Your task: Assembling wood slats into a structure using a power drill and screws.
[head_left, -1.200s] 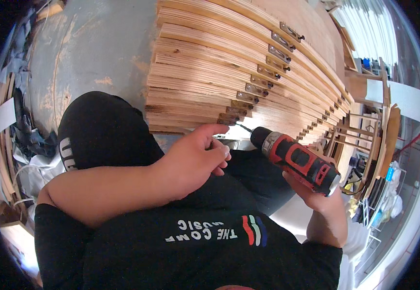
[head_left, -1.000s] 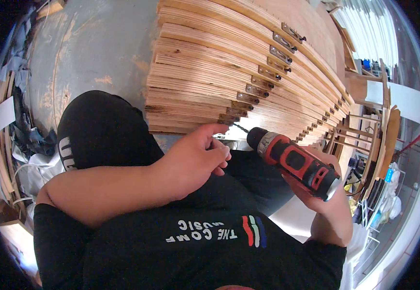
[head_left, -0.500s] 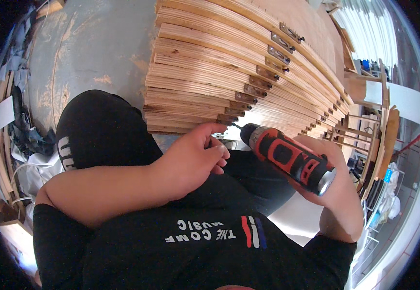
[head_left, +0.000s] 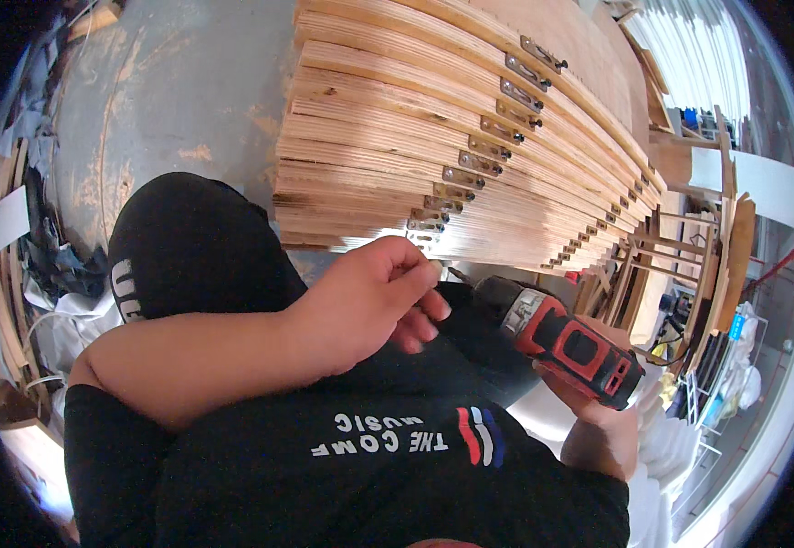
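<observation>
**Red-and-black drill (head_left: 575,347) held low beside a row of boards (head_left: 360,137)**

The fingers of the left hand (head_left: 369,301) are curled, thumb and forefinger brought close; whether anything is pinched between them cannot be told. Near those fingertips the bit (head_left: 459,275) is pointed. The drill is clasped from beneath by the right hand (head_left: 588,402), its fingers partly hidden, and is held over the black-clad lap. Beyond, the boards are ranged in a tight, stepped row, their edges fitted with metal plates (head_left: 481,163) along a slanting line. To the left, grey floor (head_left: 196,82) is marked by pale brown patches.
</observation>
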`<action>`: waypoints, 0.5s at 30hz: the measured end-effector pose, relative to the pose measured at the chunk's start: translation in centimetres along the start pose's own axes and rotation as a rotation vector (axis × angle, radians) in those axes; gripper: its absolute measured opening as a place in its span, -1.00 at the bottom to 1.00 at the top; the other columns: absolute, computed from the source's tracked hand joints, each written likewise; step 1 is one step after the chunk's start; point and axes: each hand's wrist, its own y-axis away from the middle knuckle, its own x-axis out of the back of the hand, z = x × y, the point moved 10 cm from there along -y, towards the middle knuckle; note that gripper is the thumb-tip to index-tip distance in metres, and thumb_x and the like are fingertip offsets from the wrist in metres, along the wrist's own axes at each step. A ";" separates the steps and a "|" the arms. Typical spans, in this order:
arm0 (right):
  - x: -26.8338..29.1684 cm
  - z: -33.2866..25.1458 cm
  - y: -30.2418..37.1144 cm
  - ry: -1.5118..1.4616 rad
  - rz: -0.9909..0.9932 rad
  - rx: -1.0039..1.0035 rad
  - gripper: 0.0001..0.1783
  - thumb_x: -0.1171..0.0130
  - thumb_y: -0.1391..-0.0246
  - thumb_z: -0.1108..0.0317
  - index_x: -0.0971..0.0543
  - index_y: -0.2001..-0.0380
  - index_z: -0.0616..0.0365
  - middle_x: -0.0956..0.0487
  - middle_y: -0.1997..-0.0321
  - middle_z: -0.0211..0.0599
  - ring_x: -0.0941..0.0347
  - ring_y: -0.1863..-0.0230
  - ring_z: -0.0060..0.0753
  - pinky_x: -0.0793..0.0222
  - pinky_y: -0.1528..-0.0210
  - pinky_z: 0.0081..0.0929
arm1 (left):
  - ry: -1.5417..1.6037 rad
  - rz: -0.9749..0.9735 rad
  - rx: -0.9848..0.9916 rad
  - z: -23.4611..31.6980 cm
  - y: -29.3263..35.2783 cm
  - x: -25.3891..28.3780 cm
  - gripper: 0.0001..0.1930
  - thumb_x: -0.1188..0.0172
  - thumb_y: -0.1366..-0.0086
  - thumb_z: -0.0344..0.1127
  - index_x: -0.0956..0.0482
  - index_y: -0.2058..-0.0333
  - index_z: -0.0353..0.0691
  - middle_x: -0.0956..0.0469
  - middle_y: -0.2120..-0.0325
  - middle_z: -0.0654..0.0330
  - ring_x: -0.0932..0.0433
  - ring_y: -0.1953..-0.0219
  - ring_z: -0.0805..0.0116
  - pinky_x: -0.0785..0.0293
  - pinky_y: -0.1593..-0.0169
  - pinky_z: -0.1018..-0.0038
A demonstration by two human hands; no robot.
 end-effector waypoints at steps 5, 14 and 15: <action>0.2 0.8 2.1 0.017 0.082 0.115 -0.46 -0.50 0.22 0.45 -0.61 0.07 0.24 -0.69 0.21 -0.25 -0.65 0.22 -0.38 -0.56 0.12 -0.47 | -0.087 0.040 -0.089 -1.0 -1.1 1.1 -0.77 0.07 -0.55 -0.22 -0.42 0.19 -0.26 -0.50 0.37 0.17 -0.50 0.38 0.42 -0.53 0.30 0.47; -1.2 1.4 2.6 0.060 0.048 0.109 -0.52 -0.54 0.26 0.35 -0.62 0.19 0.14 -0.65 0.29 -0.30 -0.63 0.29 -0.25 -0.53 0.22 -0.38 | -0.095 -0.050 -0.099 -0.9 -0.8 -0.5 -0.82 0.09 -0.54 -0.29 -0.39 0.11 -0.28 -0.53 0.24 0.09 -0.59 0.24 0.34 -0.61 0.15 0.43; -1.2 2.1 2.5 -0.004 0.077 0.039 -0.59 -0.55 0.30 0.30 -0.63 0.30 0.06 -0.61 0.37 -0.33 -0.59 0.36 -0.13 -0.48 0.31 -0.30 | -0.096 -0.049 -0.098 -0.9 -0.8 -0.6 -0.82 0.09 -0.54 -0.29 -0.39 0.11 -0.28 -0.53 0.24 0.09 -0.59 0.24 0.34 -0.61 0.15 0.43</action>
